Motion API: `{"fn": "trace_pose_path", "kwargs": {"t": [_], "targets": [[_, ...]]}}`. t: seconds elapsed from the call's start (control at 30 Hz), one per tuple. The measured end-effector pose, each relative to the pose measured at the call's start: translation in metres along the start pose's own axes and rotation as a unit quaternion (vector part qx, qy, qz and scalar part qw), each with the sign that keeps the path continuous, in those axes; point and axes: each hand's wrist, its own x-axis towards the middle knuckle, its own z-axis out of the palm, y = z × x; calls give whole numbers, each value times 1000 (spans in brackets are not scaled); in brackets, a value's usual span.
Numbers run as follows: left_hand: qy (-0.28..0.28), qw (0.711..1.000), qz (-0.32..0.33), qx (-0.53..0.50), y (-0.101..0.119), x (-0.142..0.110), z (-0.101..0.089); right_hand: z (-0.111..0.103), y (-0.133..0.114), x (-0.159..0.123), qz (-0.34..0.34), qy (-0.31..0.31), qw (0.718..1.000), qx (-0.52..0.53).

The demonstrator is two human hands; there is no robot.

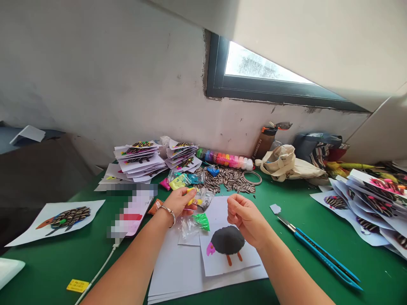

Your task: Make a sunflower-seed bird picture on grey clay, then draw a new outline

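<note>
My left hand, with a bracelet at the wrist, pinches a piece of yellow clay at the plastic packets. My right hand is closed above the upper right of a white card; whatever its fingers hold, if anything, is hidden. On the card is a clay animal with a black oval body, a pink head and two orange-brown legs. Beneath it lies a stack of white paper. A bright green clay packet and a clear plastic bag rest just below my left hand.
Striped sunflower seeds and a tape ring lie behind my hands. Blue tweezers are at the right, beside stacked seed pictures. A phone with a cable and a finished seed picture are at left.
</note>
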Motion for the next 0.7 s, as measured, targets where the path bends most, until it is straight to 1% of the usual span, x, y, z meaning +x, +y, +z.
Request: {"fn": "trace_pose_path", "kwargs": {"t": [0.1,0.23,0.37,0.5,0.6,0.7], "targets": [[11,1000,5,23,-2,2,-1,0,5,0,6,-1,1000,-16],[18,999,6,50,-4,4,-3,-2,5,0,6,-6,998,-64],[21,997,15,79,-5,6,-4,-5,3,-1,19,3,998,-54],[29,990,32,133,-5,6,-5,-6,3,-1,27,9,998,-57],[55,977,54,200,-2,4,-7,-7,3,0,14,16,994,-108],[111,951,77,278,5,0,-13,-8,1,0,-6,48,987,-153]]}}
